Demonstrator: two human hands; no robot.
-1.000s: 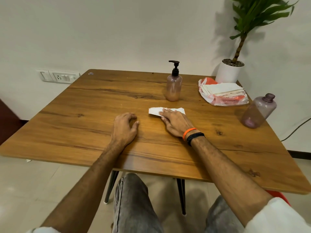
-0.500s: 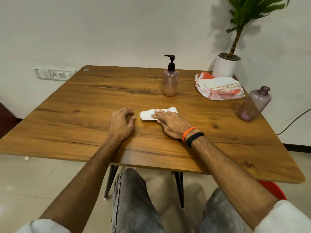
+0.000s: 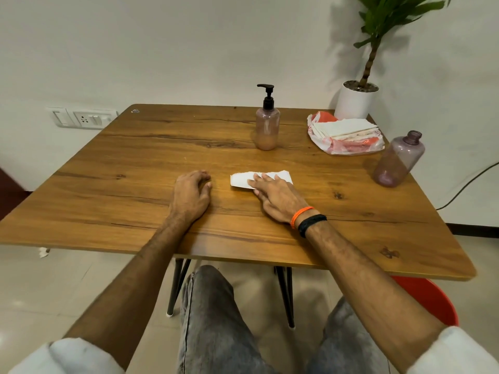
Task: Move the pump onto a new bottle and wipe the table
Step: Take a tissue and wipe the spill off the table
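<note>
Presently shown: wiping step, judged under way. Right hand (image 3: 278, 197), fingers straight and lying close together, pressed flat on folded white paper tissue (image 3: 244, 180) near the middle of brown wood-grain table (image 3: 129, 168). Left hand (image 3: 190, 194) resting palm down just beside the tissue, fingers loosely curled, holding nothing. Black pump (image 3: 266, 96) seated on translucent pink plastic bottle (image 3: 267, 129), upright toward the far edge; pump transfer judged complete. Uncapped translucent purple bottle (image 3: 397, 160) standing near the right edge, well apart from the hands. Next move, as a judgement: steady downward pressure and a sideways sweep of the tissue across bare wood, short of both bottles. Torn red-and-white plastic pack of white napkins (image 3: 345, 133) near the far right corner. White potted green plant (image 3: 356, 99) behind that corner, against plain pale wall (image 3: 189, 49); white switch-and-socket plate (image 3: 81, 118) at left; pale tiled floor (image 3: 54, 287) below.
</note>
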